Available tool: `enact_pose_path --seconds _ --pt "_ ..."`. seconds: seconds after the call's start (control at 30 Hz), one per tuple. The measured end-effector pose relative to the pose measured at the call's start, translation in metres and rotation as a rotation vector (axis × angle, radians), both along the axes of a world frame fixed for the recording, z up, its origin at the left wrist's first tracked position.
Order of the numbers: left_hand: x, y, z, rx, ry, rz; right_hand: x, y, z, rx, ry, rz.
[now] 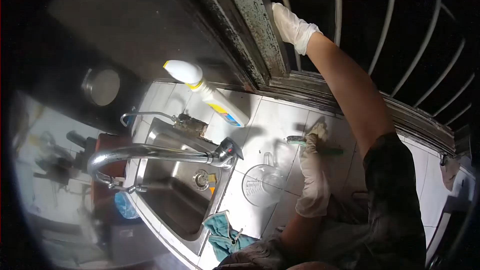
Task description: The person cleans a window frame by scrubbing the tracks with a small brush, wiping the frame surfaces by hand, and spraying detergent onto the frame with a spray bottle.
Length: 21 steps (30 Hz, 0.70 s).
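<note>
My left hand (pixel 314 142), in a long whitish glove, is closed around a green scrub brush (pixel 331 151) low over the white tiled counter (pixel 272 120). The brush head sticks out to the left of my fingers. Higher up, my gloved right hand (pixel 292 26) grips the edge of the worn window frame (pixel 257 25); its fingertips are partly hidden there. A clear measuring jug (pixel 263 185) stands on the tiles left of my left forearm. Farther back is a white spray bottle (pixel 220 102) with a yellow and blue label.
A steel sink (pixel 172 195) with a curved chrome faucet (pixel 150 152) lies to the left, an orange-yellow item (pixel 212 182) near its drain. A teal cloth (pixel 225 235) lies at the sink's near corner. Metal window bars (pixel 387 25) run behind my right arm.
</note>
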<state>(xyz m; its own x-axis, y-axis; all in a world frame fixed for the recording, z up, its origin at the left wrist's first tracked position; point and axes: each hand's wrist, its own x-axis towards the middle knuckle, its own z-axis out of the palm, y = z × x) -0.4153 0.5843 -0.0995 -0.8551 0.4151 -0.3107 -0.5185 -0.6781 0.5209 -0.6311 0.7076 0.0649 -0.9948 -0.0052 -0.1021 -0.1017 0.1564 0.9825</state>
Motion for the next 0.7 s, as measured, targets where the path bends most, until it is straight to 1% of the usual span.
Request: enact_pose_path --seconds 0.03,0.07,0.1,0.13,0.2,0.23,0.3,0.33,0.37,0.4,0.43,0.47,0.5,0.57,0.6,0.7 --pt "0.0 0.0 0.006 -0.007 -0.005 -0.01 -0.022 0.015 -0.022 0.226 0.143 0.029" --pt "0.002 -0.002 0.017 -0.089 -0.042 0.011 -0.033 0.027 -0.039 0.456 0.279 0.064" --pt "0.004 -0.001 0.023 -0.159 -0.082 0.035 -0.025 0.039 -0.039 0.796 0.391 0.137" --pt "0.006 0.002 0.019 -0.146 -0.091 0.032 -0.024 0.041 -0.04 0.808 0.381 0.141" --pt "0.008 0.004 0.008 -0.441 -0.024 0.044 -0.023 0.036 -0.041 0.079 0.334 0.184" --pt "0.009 0.006 0.012 -0.439 -0.021 0.041 0.014 0.01 -0.006 0.111 0.105 0.044" --pt "0.015 0.005 0.024 -0.494 0.022 0.073 0.02 0.011 -0.002 0.149 0.07 0.054" --pt "0.015 0.005 0.013 -0.496 0.027 0.077 0.021 0.01 0.001 0.194 0.04 0.069" --pt "0.013 0.004 -0.002 -0.463 0.07 0.049 0.016 0.011 -0.001 0.192 0.046 0.076" --pt "0.011 0.002 -0.017 -0.433 0.113 0.021 0.01 0.012 -0.008 0.131 0.143 0.084" --pt "0.01 0.001 -0.01 -0.441 0.118 0.029 0.002 0.015 -0.015 0.066 0.239 0.09" --pt "0.01 0.001 0.005 -0.414 0.027 0.017 -0.008 0.021 -0.024 0.057 0.245 0.098" --pt "0.01 0.0 0.016 -0.385 -0.065 0.008 -0.017 0.029 -0.033 0.446 0.294 0.041" --pt "0.007 -0.003 0.025 -0.386 -0.084 0.036 -0.028 0.034 -0.043 1.23 0.373 -0.09" --pt "0.007 -0.003 0.028 -0.377 -0.103 0.051 -0.035 0.034 -0.05 1.228 0.373 -0.082" --pt "0.009 0.001 0.035 -0.341 -0.161 0.077 -0.029 0.025 -0.042 2.106 0.067 -0.297"
